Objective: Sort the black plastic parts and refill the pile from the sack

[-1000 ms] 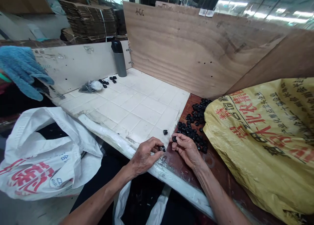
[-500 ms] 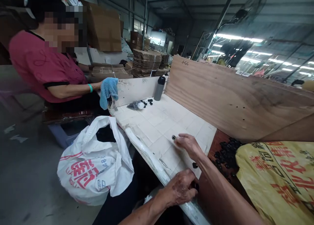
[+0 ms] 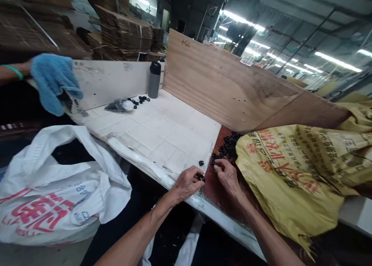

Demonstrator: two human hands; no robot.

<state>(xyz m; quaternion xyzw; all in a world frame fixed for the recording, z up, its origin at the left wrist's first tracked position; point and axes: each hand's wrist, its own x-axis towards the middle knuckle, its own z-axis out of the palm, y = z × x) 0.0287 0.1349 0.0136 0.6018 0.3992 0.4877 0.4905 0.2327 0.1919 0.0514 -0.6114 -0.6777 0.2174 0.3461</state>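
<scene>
We are pinching one small black part (image 3: pixel 201 177) in our left hand (image 3: pixel 187 184) at the desk (image 3: pixel 162 130) edge. Our right hand (image 3: pixel 228 175) is closing fingertips on the uncountable black pile (image 3: pixel 228 149). One stray piece (image 3: pixel 200 163) is lying nearby, beside one yellow sack (image 3: pixel 290 173).

White tiled worktop (image 3: pixel 162 130) boxed in by a plywood board (image 3: pixel 226 88) behind it and a pale panel (image 3: pixel 113 80) on its left. Flattened cardboard stacks (image 3: pixel 124 35) beyond the panel. Fluorescent strip lights (image 3: pixel 337 61) overhead, dark metal roof.
</scene>
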